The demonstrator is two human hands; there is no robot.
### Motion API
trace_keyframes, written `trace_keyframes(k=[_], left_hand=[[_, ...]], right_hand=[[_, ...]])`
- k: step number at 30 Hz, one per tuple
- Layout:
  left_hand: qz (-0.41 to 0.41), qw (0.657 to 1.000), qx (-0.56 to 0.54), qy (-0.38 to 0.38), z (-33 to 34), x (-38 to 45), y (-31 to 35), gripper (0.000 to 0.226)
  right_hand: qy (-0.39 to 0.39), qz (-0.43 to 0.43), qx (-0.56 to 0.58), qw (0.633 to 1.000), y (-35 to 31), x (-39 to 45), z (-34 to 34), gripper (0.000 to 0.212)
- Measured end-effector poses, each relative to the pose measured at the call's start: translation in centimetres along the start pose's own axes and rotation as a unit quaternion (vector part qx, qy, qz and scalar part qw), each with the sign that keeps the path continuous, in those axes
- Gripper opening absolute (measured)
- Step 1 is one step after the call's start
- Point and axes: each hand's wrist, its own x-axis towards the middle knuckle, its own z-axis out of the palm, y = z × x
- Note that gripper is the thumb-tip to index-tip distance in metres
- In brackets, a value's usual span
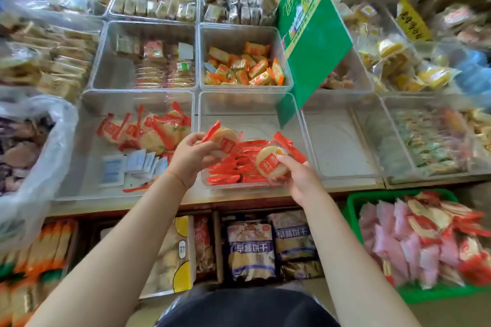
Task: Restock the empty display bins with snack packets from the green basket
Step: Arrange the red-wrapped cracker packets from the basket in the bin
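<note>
Left hand (190, 158) pinching one red cracker packet (222, 141), right hand (297, 180) gripping another (271, 164), over clear bin (252, 106) (half filled). Green sign (310, 34) leaning across bins behind; green basket (356, 202) lower right.

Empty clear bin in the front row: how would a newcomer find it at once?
Start at the tilted green sign. Just below its lower corner, the front row holds a clear bin right of the one over which both hands hold red packets. Its neighbours hold snacks; this one shows only its bare floor.
</note>
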Motion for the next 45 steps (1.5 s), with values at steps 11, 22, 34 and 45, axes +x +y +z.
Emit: trace_keyframes(k=[11, 22, 34, 45], left_hand=[[0.311, 0.611, 0.724, 0.074, 0.3, 13.3, -0.9, 0.016], [0.219, 0.538, 0.814, 0.003, 0.9, 13.2, -1.4, 0.034], [0.285, 0.658, 0.696, 0.042, 0.1, 13.7, -2.0, 0.083], [0.280, 0.643, 0.711, 0.043, 0.0, 13.7, -2.1, 0.072]], right_hand=[[0.066, -0.082, -0.161, 0.981, -3.3, 7.1, 2.1, 0.025], [-0.051, -0.191, -0.438, 0.877, -4.0, 15.6, 9.0, 0.027], [-0.207, -0.081, -0.658, 0.719, 0.1, 19.2, 12.8, 0.041], [-0.250, -0.022, -0.682, 0.687, -0.6, 18.5, 13.1, 0.041]])
